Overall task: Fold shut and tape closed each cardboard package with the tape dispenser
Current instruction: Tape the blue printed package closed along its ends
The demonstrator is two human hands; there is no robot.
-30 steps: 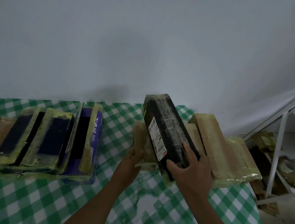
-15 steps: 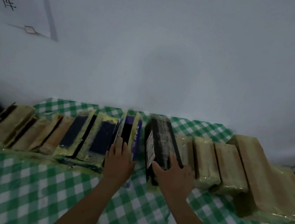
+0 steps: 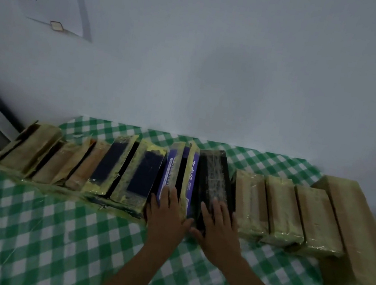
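Green-and-white checked tablecloth [image 3: 48, 231] is carrying a row of taped cardboard packages [image 3: 139, 174], standing side by side along the wall. The left hand [image 3: 168, 214] is lying flat, fingers straight and slightly spread, on the near end of the purple package [image 3: 178, 167] in the middle of the row. The right hand [image 3: 217, 228] is pressing flat in the same way on the black package [image 3: 214, 170] just beside it. Brown packages [image 3: 282, 204] are filling the row's right side.
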